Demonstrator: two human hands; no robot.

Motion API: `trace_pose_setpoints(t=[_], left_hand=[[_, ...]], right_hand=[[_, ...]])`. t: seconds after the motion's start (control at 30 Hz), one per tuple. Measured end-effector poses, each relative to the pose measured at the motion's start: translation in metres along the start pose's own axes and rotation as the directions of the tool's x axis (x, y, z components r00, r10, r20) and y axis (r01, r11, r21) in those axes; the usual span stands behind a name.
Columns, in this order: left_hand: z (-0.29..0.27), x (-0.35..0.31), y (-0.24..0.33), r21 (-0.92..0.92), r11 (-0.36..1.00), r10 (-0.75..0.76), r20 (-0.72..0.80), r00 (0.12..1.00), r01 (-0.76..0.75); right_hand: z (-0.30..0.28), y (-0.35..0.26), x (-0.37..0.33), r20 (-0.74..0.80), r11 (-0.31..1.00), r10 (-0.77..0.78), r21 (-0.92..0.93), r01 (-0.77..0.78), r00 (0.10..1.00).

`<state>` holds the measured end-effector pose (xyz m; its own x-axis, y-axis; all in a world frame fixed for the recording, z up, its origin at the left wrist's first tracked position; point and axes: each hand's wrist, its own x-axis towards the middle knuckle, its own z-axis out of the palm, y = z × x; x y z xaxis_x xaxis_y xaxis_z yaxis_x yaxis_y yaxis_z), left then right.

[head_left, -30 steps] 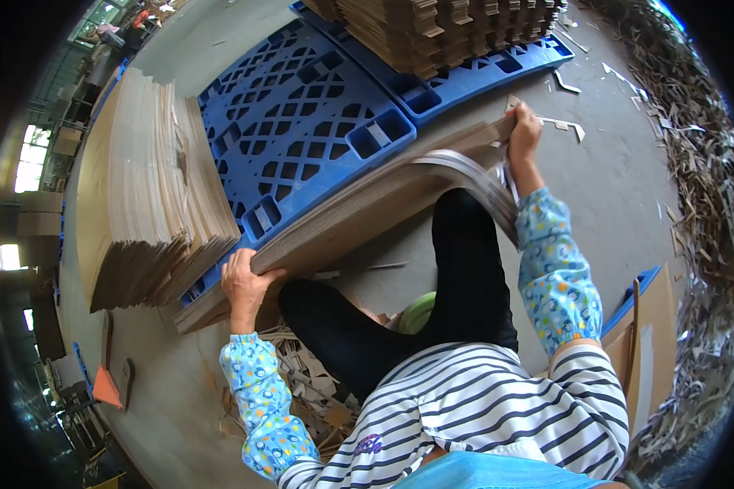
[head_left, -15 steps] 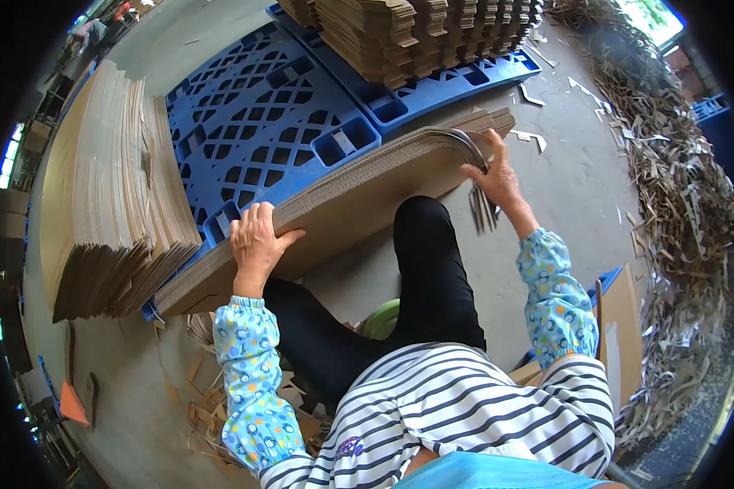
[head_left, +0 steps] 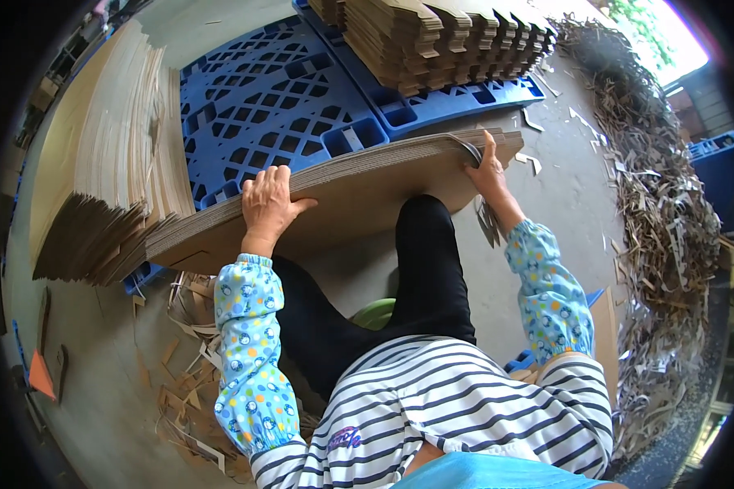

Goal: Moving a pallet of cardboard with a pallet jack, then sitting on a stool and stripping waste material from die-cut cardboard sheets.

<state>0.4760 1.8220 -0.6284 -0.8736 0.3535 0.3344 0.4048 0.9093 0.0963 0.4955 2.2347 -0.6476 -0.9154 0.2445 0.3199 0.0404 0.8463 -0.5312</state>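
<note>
In front of my knees a thick stack of brown cardboard sheets [head_left: 342,213] stands on edge, slanting across the view. My left hand [head_left: 271,208] grips its upper edge left of the middle, fingers over the top and thumb along the near face. Near the stack's right end, my right hand [head_left: 491,181] is closed round a curved grey tool [head_left: 488,224] that looks metal. The tool's bent part arches over the cardboard edge, and its thin prongs hang below my wrist. My index finger points up along the stack's end. Part of the tool is hidden by the hand.
A blue plastic pallet [head_left: 302,102] lies beyond the stack. Upright cardboard sheets [head_left: 110,138] stand at left; notched cardboard pieces [head_left: 432,41] are piled at the back. Scrap strips [head_left: 661,204] heap along the right, and more cardboard scraps [head_left: 192,416] litter the floor at lower left.
The whole view has shifted and turned slightly, so the pallet and piles sit differently in it. Both hands keep their holds; the tool's prongs hang closer to my right wrist.
</note>
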Motion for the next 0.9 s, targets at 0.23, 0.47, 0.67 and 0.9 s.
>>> trace_pose_setpoints(t=[0.23, 0.47, 0.67, 0.9], left_hand=[[-0.007, -0.008, -0.012, 0.016, 0.996, -0.093, 0.015, 0.996, 0.093], [-0.004, -0.013, -0.016, 0.001, 1.0, -0.02, 0.007, 1.0, 0.02], [-0.036, -0.033, -0.063, 0.048, 0.998, -0.037, 0.204, 0.978, 0.027], [-0.03, -0.071, -0.103, 0.112, 0.991, -0.073, 0.046, 0.996, 0.068]], right_hand=[[-0.009, 0.006, -0.105, 0.485, 0.941, -0.188, 0.339, 0.015, 0.854], [-0.013, -0.053, -0.051, 0.358, 0.974, -0.161, -0.094, 0.207, 0.92], [0.004, -0.064, -0.05, 0.431, 0.944, -0.222, -0.13, 0.303, 0.875], [-0.023, -0.087, -0.105, 0.599, 0.981, -0.144, 0.191, 0.034, 0.788]])
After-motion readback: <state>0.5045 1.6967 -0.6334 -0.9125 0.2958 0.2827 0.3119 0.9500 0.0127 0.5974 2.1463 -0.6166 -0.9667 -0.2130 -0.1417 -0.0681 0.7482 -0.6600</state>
